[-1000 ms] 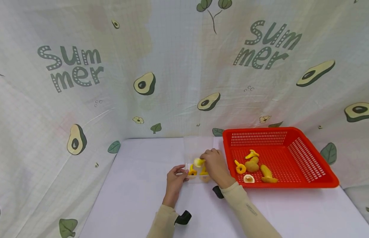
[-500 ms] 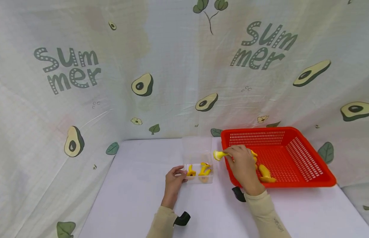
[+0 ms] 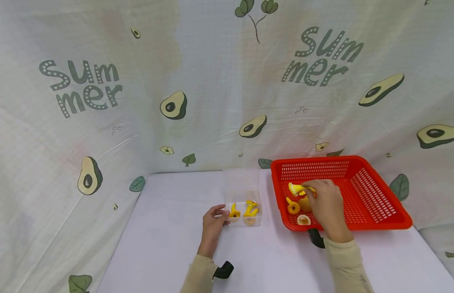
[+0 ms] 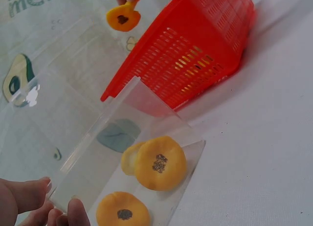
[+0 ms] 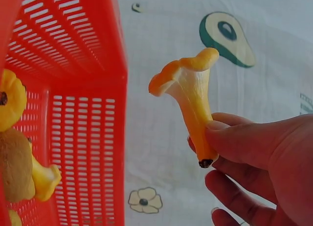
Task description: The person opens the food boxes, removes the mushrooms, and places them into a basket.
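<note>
My right hand [image 3: 326, 203] is above the left part of the red basket [image 3: 377, 226], pinching a yellow trumpet-shaped mushroom [image 3: 295, 188] by its stem. In the right wrist view the mushroom [image 5: 193, 96] has a flared, wavy cap and a dark stem tip, with thumb and fingertips on the lower stem. My left hand [image 3: 214, 226] holds the left wall of a clear plastic box [image 3: 259, 221], its lid raised at the back. Inside the box lie several yellow mushrooms [image 3: 251, 208]. The left wrist view shows round orange caps [image 4: 160, 163] through the clear wall.
In the basket sit a brown mushroom [image 5: 15, 165], a yellow mushroom with a ring-like cap [image 3: 293, 206] and a white-and-brown piece [image 3: 304, 220]. White cloth [image 3: 157, 244] covers the table. A printed curtain [image 3: 212, 81] hangs behind.
My right hand has moved right, from over the clear box to over the red basket, still holding the yellow mushroom. The left hand has stayed at the box.
</note>
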The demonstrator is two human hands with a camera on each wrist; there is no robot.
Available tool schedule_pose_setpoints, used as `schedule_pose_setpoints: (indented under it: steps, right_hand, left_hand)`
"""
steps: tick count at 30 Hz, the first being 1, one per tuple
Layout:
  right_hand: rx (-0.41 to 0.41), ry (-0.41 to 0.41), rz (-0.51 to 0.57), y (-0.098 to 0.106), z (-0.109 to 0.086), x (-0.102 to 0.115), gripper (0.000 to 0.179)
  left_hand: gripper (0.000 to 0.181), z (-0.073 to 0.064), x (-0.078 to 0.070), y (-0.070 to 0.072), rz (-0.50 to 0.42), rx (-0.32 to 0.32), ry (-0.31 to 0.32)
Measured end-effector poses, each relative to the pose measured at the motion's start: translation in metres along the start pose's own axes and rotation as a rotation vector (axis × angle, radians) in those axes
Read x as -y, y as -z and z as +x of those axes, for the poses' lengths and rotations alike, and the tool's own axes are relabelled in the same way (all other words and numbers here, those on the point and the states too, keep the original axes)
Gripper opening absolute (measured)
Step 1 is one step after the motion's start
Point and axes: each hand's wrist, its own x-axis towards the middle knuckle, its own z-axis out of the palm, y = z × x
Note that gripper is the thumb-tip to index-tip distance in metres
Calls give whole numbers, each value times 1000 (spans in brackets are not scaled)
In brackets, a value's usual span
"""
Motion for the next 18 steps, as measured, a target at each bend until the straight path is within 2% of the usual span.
schedule_pose_setpoints:
  steps: [12,18]
  right_hand:
    - [4,-67,-37,5,1,-10,22]
    - [14,-63,-35,6,4,-13,25]
  left_hand:
    - [37,0,1,-1,-30,9,-6]
    - [37,1,3,0,-15,4,7]
